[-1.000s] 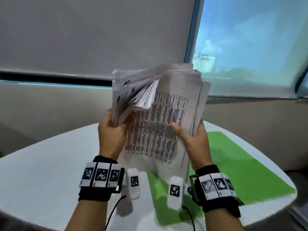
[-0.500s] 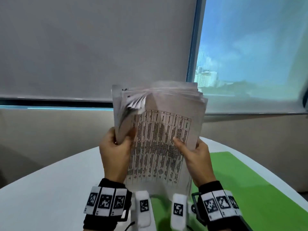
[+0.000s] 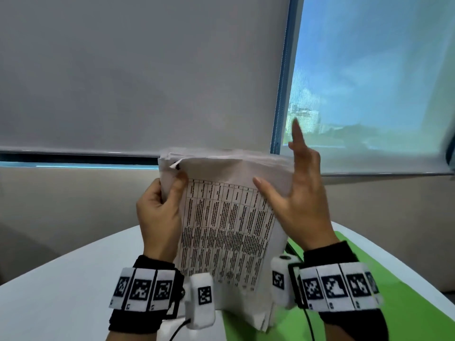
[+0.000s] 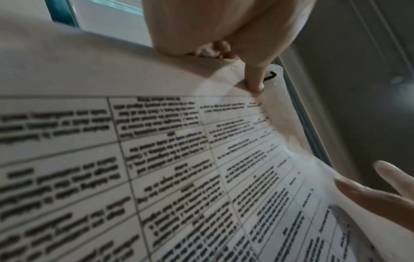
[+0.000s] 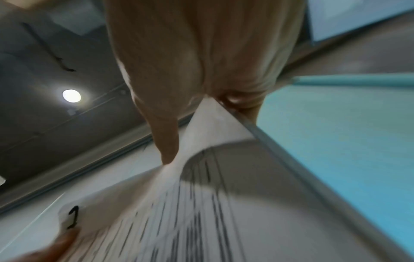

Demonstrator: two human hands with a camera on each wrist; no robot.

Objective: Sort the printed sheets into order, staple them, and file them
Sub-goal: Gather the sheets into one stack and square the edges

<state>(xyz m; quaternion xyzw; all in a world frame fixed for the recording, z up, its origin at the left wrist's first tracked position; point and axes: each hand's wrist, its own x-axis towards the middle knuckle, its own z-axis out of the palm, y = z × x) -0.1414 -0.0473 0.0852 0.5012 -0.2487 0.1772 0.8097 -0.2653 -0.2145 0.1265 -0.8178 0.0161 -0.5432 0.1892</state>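
Observation:
A thick stack of printed sheets with a table of text on the front stands upright above the table. My left hand grips its upper left edge, thumb on the front near a handwritten corner mark. My right hand is at the stack's upper right edge with fingers stretched upward and its thumb lying flat on the front sheet. A handwritten "1" shows on a top corner. The stack's back is hidden.
A white round table lies below the hands, with a green mat on its right part. A grey roller blind and a window stand behind. No stapler or folder shows.
The pages fanned at the upper left have closed flat against the stack. My right hand let go of the right edge and spread its fingers upward. The view tilted up.

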